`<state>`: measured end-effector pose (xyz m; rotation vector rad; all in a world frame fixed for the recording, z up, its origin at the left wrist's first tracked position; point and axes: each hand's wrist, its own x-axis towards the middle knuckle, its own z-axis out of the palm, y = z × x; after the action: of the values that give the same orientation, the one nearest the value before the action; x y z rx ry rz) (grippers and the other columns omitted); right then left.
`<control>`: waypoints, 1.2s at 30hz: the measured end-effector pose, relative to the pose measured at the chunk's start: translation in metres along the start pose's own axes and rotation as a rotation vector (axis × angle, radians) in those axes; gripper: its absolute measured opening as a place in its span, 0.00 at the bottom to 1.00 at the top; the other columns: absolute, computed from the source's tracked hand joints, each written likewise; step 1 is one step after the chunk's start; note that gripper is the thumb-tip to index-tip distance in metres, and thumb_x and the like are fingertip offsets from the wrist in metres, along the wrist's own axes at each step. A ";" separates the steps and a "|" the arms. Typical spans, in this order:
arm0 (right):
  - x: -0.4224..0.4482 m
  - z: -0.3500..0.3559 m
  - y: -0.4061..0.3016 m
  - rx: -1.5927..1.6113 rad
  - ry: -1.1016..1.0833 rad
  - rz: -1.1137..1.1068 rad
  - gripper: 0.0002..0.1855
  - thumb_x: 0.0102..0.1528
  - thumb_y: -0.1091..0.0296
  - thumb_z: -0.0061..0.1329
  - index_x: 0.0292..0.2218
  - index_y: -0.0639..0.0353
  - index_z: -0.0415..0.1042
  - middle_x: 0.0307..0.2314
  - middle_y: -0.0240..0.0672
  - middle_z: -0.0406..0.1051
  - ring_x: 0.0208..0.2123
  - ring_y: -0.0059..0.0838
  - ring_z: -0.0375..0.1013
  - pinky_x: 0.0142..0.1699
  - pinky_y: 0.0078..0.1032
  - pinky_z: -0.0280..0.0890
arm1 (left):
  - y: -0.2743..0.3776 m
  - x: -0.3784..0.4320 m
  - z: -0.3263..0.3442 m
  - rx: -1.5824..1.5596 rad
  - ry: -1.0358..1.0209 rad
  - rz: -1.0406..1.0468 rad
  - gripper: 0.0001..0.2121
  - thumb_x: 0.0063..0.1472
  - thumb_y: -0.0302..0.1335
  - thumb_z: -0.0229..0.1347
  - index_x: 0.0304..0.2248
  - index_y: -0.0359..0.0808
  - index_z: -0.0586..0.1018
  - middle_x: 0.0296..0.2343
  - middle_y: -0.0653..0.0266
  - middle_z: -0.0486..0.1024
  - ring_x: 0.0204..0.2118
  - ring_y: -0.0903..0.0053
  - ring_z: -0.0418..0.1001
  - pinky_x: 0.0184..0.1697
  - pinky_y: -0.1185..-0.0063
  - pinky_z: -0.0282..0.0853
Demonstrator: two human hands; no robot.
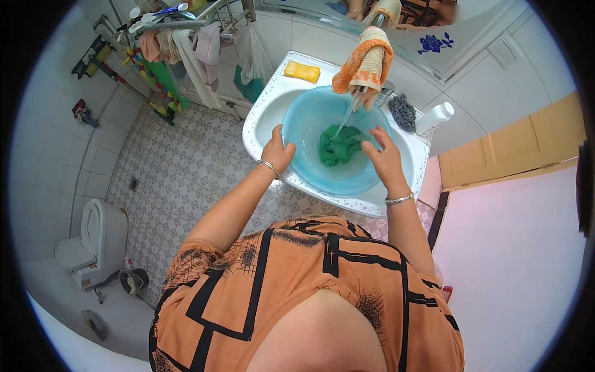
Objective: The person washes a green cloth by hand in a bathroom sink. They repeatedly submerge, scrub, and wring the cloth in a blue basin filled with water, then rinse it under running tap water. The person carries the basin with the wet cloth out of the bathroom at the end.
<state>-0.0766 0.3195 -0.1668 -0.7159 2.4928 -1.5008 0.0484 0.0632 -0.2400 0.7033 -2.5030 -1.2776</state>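
Observation:
A blue plastic basin (pixel 302 172) sits in the white washbasin (pixel 260 135), with a wet green cloth (pixel 341 146) at its bottom. Water runs onto the cloth from a faucet that has an orange and cream towel (pixel 372 60) draped over it. My left hand (pixel 278 151) grips the basin's left rim, thumb on the near side. Over the basin's right side, my right hand (pixel 385 158) is held with fingers apart and nothing in them, close to the cloth.
A yellow soap bar (pixel 302 72) lies on the washbasin's back left corner. At the back right are a dark mesh scrubber (pixel 402 113) and a white bottle (pixel 434 118). Cloths hang from a metal rack (pixel 214 21) at the upper left. A toilet (pixel 104 237) stands on the left.

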 end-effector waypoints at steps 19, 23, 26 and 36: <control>-0.113 -0.036 0.103 -0.966 0.245 0.169 0.19 0.49 0.60 0.47 0.39 0.63 0.74 0.54 0.59 0.52 0.58 0.55 0.47 0.63 0.46 0.38 | 0.006 -0.001 -0.013 0.129 -0.026 0.124 0.30 0.50 0.36 0.53 0.50 0.31 0.59 0.38 0.41 0.71 0.39 0.49 0.71 0.42 0.64 0.67; -0.101 -0.042 0.105 -0.873 0.117 0.062 0.17 0.50 0.61 0.46 0.37 0.62 0.75 0.52 0.53 0.57 0.58 0.52 0.47 0.63 0.47 0.36 | -0.014 0.010 -0.013 0.213 0.051 0.341 0.34 0.50 0.38 0.55 0.54 0.32 0.59 0.38 0.47 0.71 0.38 0.57 0.71 0.41 0.67 0.68; -0.100 -0.042 0.098 -0.810 0.111 0.030 0.14 0.49 0.60 0.46 0.32 0.60 0.76 0.40 0.44 0.70 0.53 0.43 0.59 0.61 0.50 0.39 | -0.003 -0.005 -0.018 0.154 0.066 0.241 0.36 0.51 0.38 0.55 0.58 0.40 0.57 0.37 0.50 0.72 0.35 0.62 0.72 0.38 0.70 0.68; -0.104 -0.049 0.101 -0.704 0.101 0.003 0.12 0.50 0.60 0.44 0.26 0.56 0.77 0.24 0.38 0.74 0.32 0.37 0.72 0.61 0.52 0.36 | -0.001 -0.009 -0.013 0.196 0.041 0.268 0.22 0.54 0.38 0.51 0.49 0.44 0.70 0.41 0.56 0.73 0.32 0.66 0.73 0.38 0.73 0.69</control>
<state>-0.0356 0.4460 -0.2426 -0.7241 3.1051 -0.6313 0.0618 0.0581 -0.2332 0.4079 -2.6045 -0.9269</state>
